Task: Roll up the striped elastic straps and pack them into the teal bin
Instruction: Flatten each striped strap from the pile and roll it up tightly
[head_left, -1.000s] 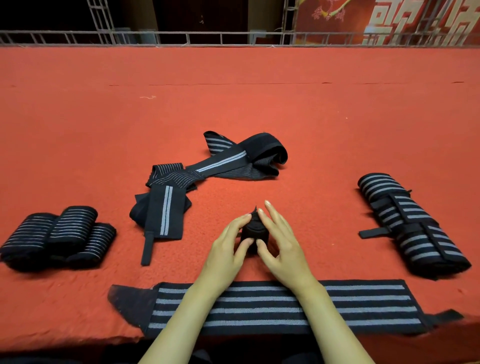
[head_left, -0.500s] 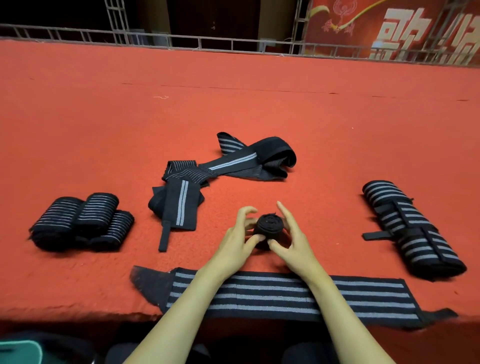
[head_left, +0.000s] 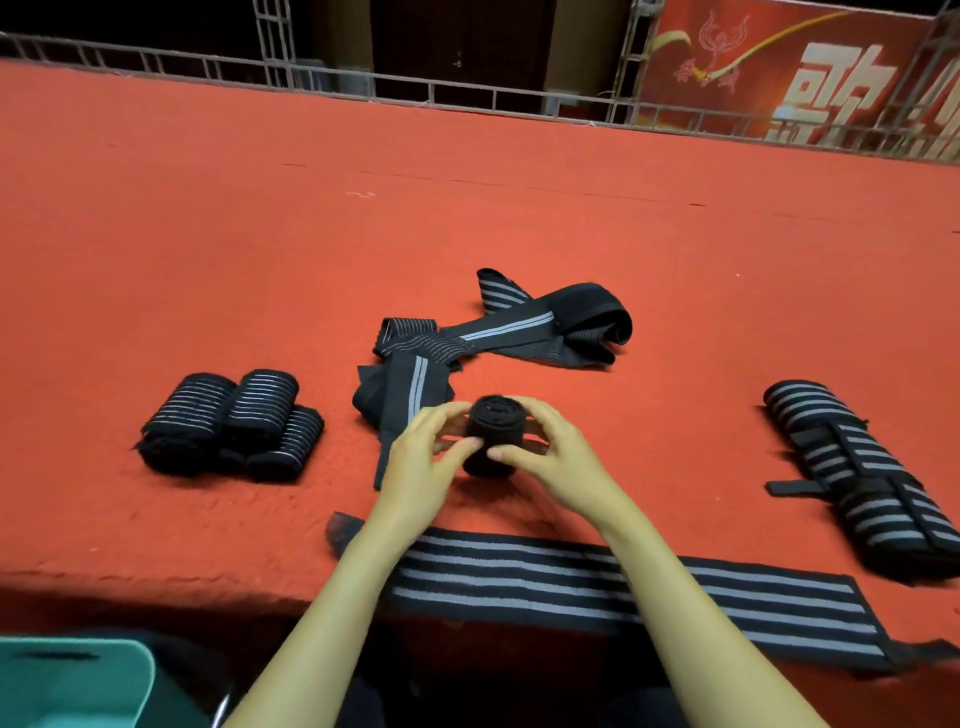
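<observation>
Head view, looking down across a red carpeted surface (head_left: 260, 234). At the bottom left corner, below the surface's near edge, part of the teal bin (head_left: 72, 680) is shown. Further up on the left of the surface, three rolled straps (head_left: 228, 421) are laid side by side, touching one another, their thin pale stripes facing up. Right of them, near the middle, loose straps (head_left: 519, 327) are heaped in an untidy tangle, black with grey stripes, one narrow end trailing toward the near edge. Just in front of that tangle, a small black roll (head_left: 493, 415) is held between both hands, its coiled end turned up toward the camera. The left hand (head_left: 421, 462) is curled round the roll's left side, thumb pressed on its front. The right hand (head_left: 566, 457) is curled round the right side, thumb likewise set on the front. Beneath both forearms, a flat strap (head_left: 727, 597) is spread lengthwise along the near edge, four grey stripes running its length. Far right, a bundle (head_left: 852, 467) of wider rolled straps is laid end to end, with black tabs sticking out. Beyond the surface, a metal railing (head_left: 431, 96) is seen, and at the upper right a red banner (head_left: 779, 62) with large pale characters.
</observation>
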